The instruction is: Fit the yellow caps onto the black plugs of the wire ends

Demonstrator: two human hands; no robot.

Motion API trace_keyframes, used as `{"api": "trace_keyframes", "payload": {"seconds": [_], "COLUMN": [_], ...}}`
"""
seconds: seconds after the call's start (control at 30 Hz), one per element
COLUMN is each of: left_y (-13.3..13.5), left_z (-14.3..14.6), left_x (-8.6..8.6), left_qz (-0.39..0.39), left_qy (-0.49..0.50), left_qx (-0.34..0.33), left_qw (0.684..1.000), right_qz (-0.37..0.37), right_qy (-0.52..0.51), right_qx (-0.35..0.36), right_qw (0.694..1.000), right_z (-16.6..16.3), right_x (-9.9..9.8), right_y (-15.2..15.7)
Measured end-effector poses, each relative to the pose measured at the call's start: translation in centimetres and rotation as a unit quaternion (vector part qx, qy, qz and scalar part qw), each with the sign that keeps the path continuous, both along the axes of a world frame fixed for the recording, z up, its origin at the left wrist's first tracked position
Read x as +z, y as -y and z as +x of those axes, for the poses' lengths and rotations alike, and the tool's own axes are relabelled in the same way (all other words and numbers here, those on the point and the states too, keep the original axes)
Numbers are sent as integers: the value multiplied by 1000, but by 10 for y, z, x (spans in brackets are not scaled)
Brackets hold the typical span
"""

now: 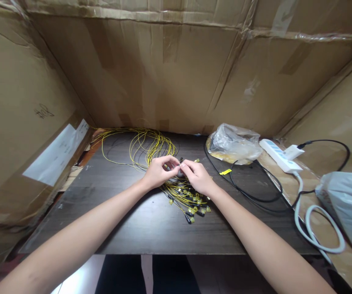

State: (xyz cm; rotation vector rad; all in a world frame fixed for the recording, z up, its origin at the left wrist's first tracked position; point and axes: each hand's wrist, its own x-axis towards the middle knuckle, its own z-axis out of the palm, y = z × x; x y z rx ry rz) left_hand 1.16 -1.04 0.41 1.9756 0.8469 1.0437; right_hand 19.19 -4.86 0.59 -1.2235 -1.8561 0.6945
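Note:
My left hand (162, 172) and my right hand (198, 177) meet over the middle of the table, fingertips pinched close together. Between them is something small and partly dark, mostly covered by the fingers; I cannot make out what it is. Beneath and in front of the hands lies a bundle of thin yellow cables (176, 195). Their ends carry black connectors with clear yellow caps (191, 211), spread in a loose cluster just below my right hand. Behind my left hand, the same kind of yellow cable (160, 143) runs in loops toward the back left.
A crumpled clear plastic bag (235, 141) stands at the back right. Black cord (249, 197) with a yellow tag (225, 172) curves across the right side. Beyond it are a white power strip (278, 156) and a grey-white plastic bag (348, 204). Cardboard walls (176, 81) enclose the dark table (127, 220).

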Motion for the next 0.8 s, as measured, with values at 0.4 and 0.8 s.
{"api": "trace_keyframes", "payload": {"seconds": [0.4, 0.8], "left_y": [-3, -3], "left_z": [-1, -2], "left_x": [-2, -3], "left_qz": [18, 63], "left_qy": [-12, -38], "left_qx": [1, 34], "left_qw": [1000, 997], "right_qz": [48, 6], "right_qy": [-20, -21], "right_qx": [-16, -10], "right_qw": [999, 1000], "right_z": [-1, 2], "right_x": [1, 3], "right_y": [-1, -2]}}
